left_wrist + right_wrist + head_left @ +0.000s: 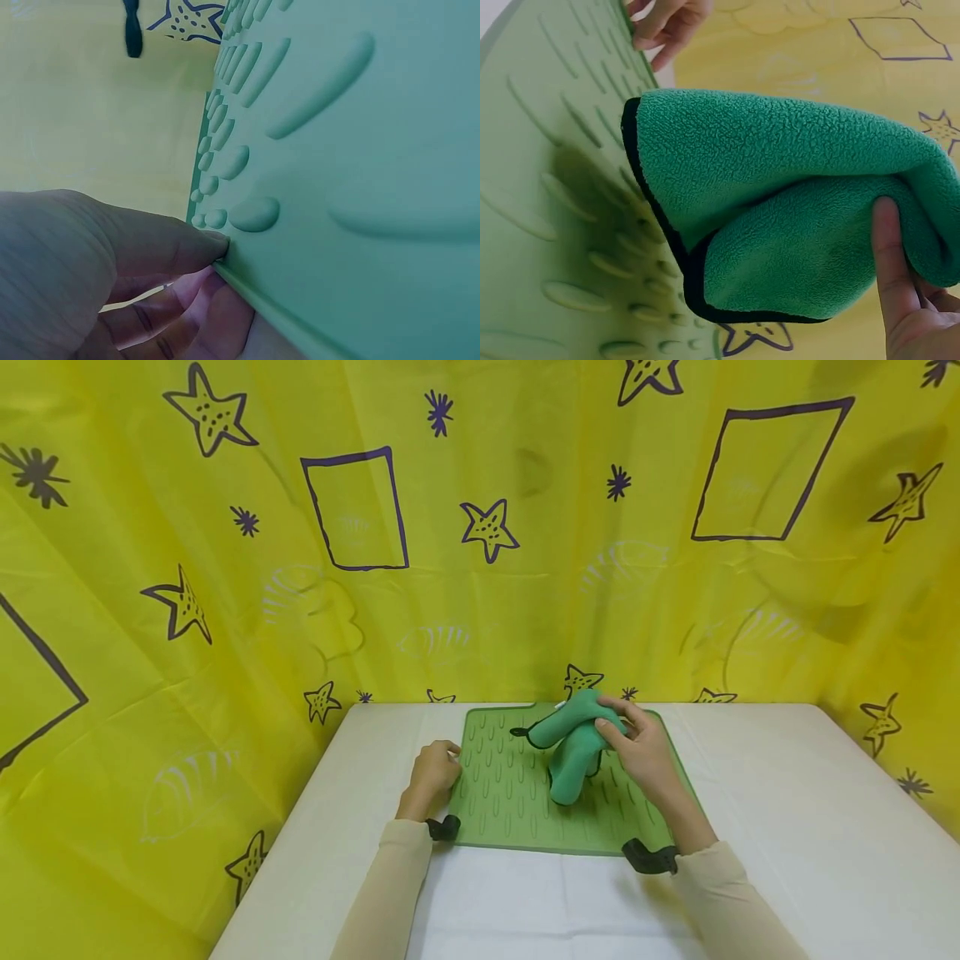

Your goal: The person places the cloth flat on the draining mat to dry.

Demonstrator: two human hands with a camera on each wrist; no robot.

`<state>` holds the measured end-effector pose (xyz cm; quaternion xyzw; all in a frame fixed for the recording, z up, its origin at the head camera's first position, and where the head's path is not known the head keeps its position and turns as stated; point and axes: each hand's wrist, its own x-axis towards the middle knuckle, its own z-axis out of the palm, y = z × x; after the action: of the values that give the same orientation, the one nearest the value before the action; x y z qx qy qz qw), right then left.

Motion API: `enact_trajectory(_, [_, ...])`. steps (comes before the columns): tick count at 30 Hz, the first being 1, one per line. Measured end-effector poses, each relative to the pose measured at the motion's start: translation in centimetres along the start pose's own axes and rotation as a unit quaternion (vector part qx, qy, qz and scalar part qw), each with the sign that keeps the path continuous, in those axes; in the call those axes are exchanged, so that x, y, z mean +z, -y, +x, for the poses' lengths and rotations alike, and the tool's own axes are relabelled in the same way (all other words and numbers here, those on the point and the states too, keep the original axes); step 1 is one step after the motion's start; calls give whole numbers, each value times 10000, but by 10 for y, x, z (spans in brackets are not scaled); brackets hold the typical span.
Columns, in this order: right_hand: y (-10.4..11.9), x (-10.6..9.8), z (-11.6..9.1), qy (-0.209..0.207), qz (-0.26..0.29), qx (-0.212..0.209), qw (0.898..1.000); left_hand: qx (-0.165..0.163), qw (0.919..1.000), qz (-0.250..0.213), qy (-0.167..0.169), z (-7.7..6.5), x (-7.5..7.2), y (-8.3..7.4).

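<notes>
A green cloth (577, 739) with dark edging and a hanging loop is bunched up in my right hand (647, 756), thumb and fingers pinching it above the mat. In the right wrist view the fluffy cloth (780, 150) droops in folds, the thumb pressed against one of them. My left hand (432, 770) grips the left edge of a light green ribbed mat (487, 810). Seen from the left wrist, the thumb (172, 244) lies on top of the mat's rim (262, 300) with the other fingers curled below it.
The mat lies on a table with a white cover (517, 902). A yellow curtain (480, 610) printed with stars and frames surrounds the table at the back and sides. Black wrist mounts (648, 857) sit at both cuffs.
</notes>
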<state>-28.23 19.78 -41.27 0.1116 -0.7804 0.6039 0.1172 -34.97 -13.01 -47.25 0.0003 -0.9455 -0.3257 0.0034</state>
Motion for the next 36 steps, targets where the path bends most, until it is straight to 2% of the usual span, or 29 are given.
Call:
enact_trajectory(8, [-13, 7, 0, 201, 46, 370, 9991, 28, 10000, 10, -26, 0, 1, 0])
enact_trajectory(19, [-21, 9, 0, 150, -23, 589, 9981, 27, 10000, 63, -42, -3, 0, -2])
enact_trajectory(24, [-23, 9, 2, -390, 463, 997, 9932, -12, 9999, 76, -66, -2, 2, -1])
enact_trajectory(30, [-22, 9, 5, -1328, 1150, 1339, 9753, 13, 9999, 119, -91, 0, 3, 0])
enact_trajectory(33, [-23, 11, 6, -1514, 1269, 1396, 9703, 45, 9999, 94, -86, -1, 1, -1])
enact_trajectory(36, [-24, 13, 8, -1359, 1213, 1479, 9721, 68, 9999, 94, -83, -1, 0, -1])
